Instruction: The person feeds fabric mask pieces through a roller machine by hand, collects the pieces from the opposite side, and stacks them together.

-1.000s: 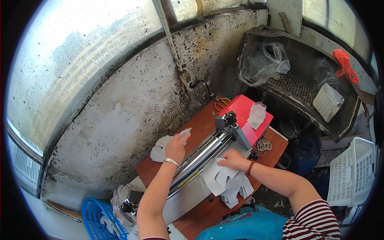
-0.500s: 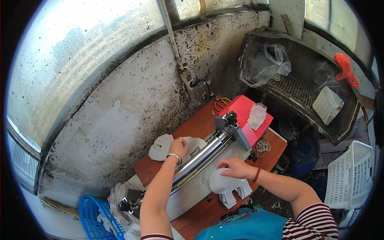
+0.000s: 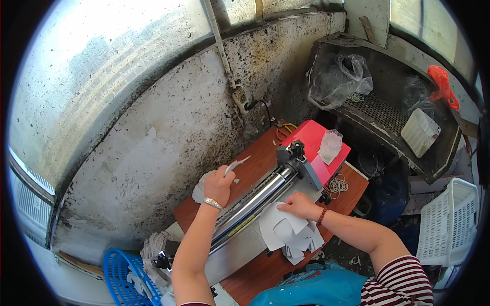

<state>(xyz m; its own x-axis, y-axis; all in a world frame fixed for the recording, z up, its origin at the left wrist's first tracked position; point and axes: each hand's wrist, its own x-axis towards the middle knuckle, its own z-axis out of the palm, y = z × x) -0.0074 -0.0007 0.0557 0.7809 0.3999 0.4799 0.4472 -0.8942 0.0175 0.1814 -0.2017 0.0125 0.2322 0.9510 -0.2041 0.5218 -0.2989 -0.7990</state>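
The left hand [image 3: 218, 188] blocks part of the white stack [image 3: 198, 190], and its forearm [image 3: 191, 265] covers the low end of the roller [image 3: 255, 202]. Bottom edge crops the blue basket [image 3: 115, 278] and apron [image 3: 311, 286]. Sheets [image 3: 280, 228] overlap too much to count, tbh.

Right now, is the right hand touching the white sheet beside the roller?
Touching. The head view shows the right hand gripping the white sheet at its upper edge.

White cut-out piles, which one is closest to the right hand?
The near pile, on this side of the metal roller, with the right hand holding its upper edge. The far pile lies beyond the roller, partly behind the left hand.
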